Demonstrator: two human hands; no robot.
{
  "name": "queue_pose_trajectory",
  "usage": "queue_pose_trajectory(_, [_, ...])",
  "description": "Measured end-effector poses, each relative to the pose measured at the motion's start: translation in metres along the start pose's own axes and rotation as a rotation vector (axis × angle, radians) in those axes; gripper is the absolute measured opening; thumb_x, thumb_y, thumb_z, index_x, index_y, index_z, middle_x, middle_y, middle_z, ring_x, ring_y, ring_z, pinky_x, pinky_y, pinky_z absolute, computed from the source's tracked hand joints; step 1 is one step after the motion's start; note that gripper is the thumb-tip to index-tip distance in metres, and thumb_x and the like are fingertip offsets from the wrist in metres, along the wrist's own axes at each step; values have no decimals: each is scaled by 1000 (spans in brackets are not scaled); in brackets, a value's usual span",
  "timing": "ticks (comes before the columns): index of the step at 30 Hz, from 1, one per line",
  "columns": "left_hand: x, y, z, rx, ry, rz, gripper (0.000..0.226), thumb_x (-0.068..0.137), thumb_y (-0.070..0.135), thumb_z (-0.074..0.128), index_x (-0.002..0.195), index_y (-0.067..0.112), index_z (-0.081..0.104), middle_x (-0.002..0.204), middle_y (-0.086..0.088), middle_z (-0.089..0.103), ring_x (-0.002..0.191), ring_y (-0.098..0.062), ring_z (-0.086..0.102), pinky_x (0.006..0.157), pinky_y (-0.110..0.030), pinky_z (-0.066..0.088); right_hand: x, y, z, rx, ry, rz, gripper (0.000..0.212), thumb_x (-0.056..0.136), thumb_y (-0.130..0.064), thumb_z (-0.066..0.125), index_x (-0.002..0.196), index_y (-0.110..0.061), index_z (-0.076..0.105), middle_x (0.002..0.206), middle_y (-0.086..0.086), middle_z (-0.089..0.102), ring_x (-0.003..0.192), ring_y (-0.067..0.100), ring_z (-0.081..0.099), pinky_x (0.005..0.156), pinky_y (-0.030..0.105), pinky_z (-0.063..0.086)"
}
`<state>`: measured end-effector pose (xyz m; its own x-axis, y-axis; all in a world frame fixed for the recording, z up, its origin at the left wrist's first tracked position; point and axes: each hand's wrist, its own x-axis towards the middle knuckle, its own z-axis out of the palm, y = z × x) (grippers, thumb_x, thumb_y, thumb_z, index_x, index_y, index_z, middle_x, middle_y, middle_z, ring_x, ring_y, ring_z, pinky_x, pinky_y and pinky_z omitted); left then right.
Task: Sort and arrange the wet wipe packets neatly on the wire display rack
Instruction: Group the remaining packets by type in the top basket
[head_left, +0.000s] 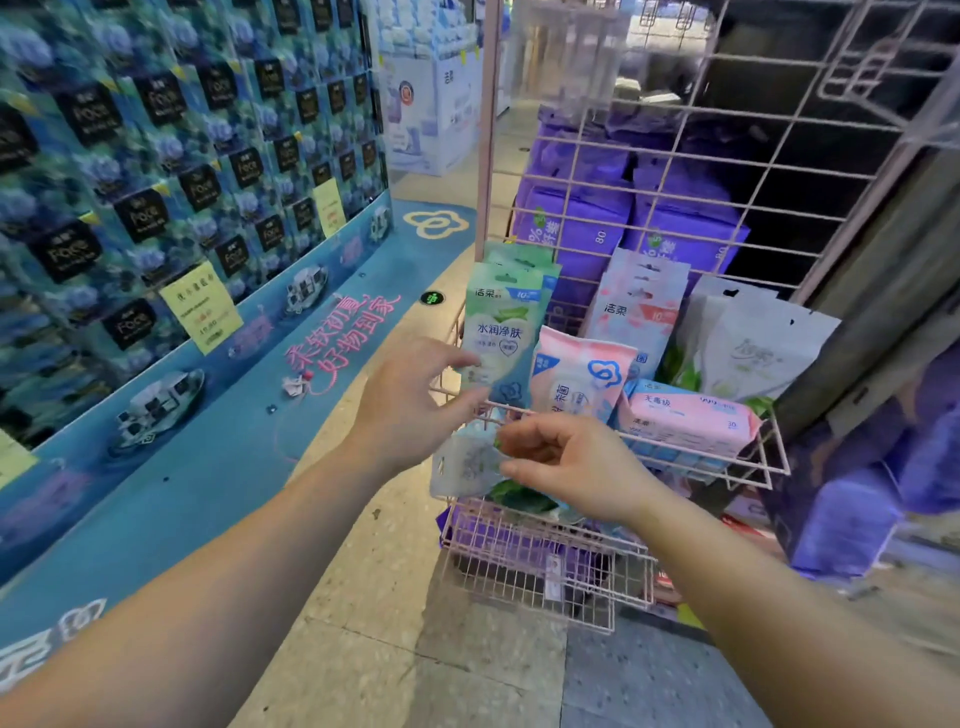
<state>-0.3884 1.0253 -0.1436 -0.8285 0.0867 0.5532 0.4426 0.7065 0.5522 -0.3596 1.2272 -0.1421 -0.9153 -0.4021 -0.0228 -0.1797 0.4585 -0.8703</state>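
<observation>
A pink wire display rack (675, 171) stands ahead with a basket shelf (763, 457) of wet wipe packets. Green packets (501, 322) stand at the shelf's left end; my left hand (410, 405) touches the front one with thumb and fingers apart around its lower edge. Beside them are a pink packet (576, 374), pale pink-blue packets (639, 306), white packets (753, 348) and a flat pink pack (691, 421). My right hand (571, 467) is closed on a grey-white packet with green leaves (467, 465), held in front of the shelf's lower left.
A lower wire basket (545, 571) juts out below the shelf. Purple packs (576, 228) are stacked behind the grid. A tall wall of blue tissue boxes (182, 171) fills the left, with a blue floor graphic (249, 431) between it and the rack.
</observation>
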Motion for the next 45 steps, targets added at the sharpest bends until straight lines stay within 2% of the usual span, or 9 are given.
queue_pose_trajectory(3, [-41, 3, 11, -41, -164, 23, 31, 74, 43, 62, 91, 18, 68, 82, 10, 60, 77, -2, 51, 71, -20, 41, -5, 30, 9, -189, -82, 83, 44, 78, -24, 78, 119, -14, 65, 106, -6, 69, 93, 3, 63, 88, 12, 48])
queue_pose_trajectory(7, [-77, -22, 44, 41, -490, -231, 34, 76, 36, 74, 107, 22, 68, 107, 5, 66, 102, -13, 58, 86, -26, 44, -7, 71, 14, -358, -45, 192, 53, 77, -35, 76, 125, -22, 60, 115, -9, 65, 104, 6, 60, 82, 7, 41])
queue_pose_trajectory(13, [-73, -70, 92, 49, -257, -696, 75, 70, 32, 77, 136, 17, 44, 125, -8, 55, 113, -27, 54, 95, -36, 47, 0, 117, 20, -473, 97, 226, 56, 73, -38, 74, 126, -29, 58, 127, 1, 59, 112, 18, 58, 91, 28, 47])
queue_pose_trajectory(16, [-67, -79, 109, -205, -144, -959, 41, 77, 18, 73, 115, 10, 58, 100, -9, 66, 86, -27, 60, 73, -31, 49, 3, 126, 20, -468, 176, 222, 53, 74, -31, 75, 124, -26, 59, 127, 1, 57, 118, 19, 52, 90, 24, 42])
queue_pose_trajectory(19, [-66, -75, 109, -268, -172, -905, 6, 82, 10, 68, 87, 7, 65, 80, -7, 64, 76, -22, 56, 65, -28, 41, 2, 128, 22, -478, 228, 242, 55, 75, -32, 75, 127, -27, 55, 130, 1, 56, 122, 18, 48, 91, 24, 40])
queue_pose_trajectory(26, [-67, -50, 62, -620, -572, -698, 9, 84, 9, 67, 84, 5, 59, 80, 0, 63, 76, -11, 55, 73, -30, 44, 8, 100, 23, -644, 134, 247, 77, 72, -45, 74, 139, -27, 40, 136, 4, 53, 128, 27, 42, 104, 34, 36])
queue_pose_trajectory(33, [-61, -15, 63, -878, -744, -675, 33, 67, -3, 76, 90, 14, 60, 79, 6, 65, 77, -9, 61, 71, -22, 50, -28, 109, 10, -221, 58, 283, 23, 71, -24, 82, 84, -35, 65, 72, -17, 64, 67, -2, 56, 63, 21, 43])
queue_pose_trajectory(39, [-44, -18, 108, -167, -747, -456, 34, 74, 21, 74, 106, 26, 63, 112, 0, 65, 102, -16, 62, 88, -30, 52, -81, 131, -33, -73, 190, 441, 31, 72, -9, 81, 98, -20, 67, 83, -9, 71, 65, -8, 62, 60, 10, 48])
queue_pose_trajectory(45, [-43, 0, 175, -9, -731, -462, 68, 60, 45, 81, 120, 38, 50, 122, 7, 60, 111, -19, 58, 96, -34, 48, -105, 141, -40, -3, 347, 517, 42, 69, -6, 82, 104, -21, 64, 91, -9, 71, 81, 0, 64, 68, 8, 49])
